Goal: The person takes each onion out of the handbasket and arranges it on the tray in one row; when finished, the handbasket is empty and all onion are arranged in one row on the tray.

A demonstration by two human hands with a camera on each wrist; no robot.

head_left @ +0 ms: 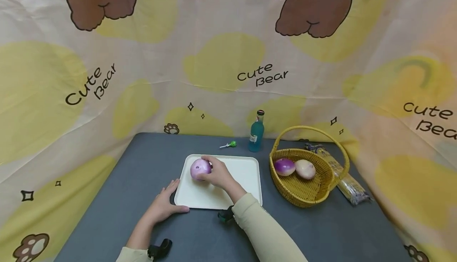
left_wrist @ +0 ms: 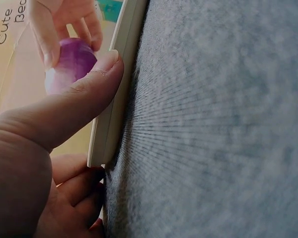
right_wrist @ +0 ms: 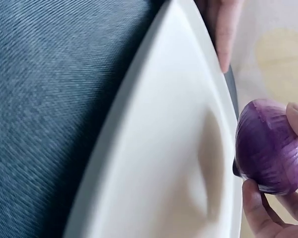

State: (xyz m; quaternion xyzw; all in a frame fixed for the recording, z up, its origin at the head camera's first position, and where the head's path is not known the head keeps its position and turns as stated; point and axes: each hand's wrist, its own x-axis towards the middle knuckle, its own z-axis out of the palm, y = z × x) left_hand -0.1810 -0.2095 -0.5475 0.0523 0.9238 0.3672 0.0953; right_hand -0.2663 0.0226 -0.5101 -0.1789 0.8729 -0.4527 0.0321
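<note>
In the head view my right hand grips a purple onion over the left part of a white tray. The right wrist view shows thumb and fingers pinching the onion, its shadow falling on the tray. My left hand is spread around the tray's near left corner. Its thumb lies along the front edge and its fingers along the left side. From the left wrist, the thumb touches the tray's rim; the other fingers are partly hidden behind the corner.
To the right stands a yellow wicker basket holding a purple onion and a paler onion. A clear packet lies beside it. A blue bottle and a green lollipop are behind the tray on the grey table.
</note>
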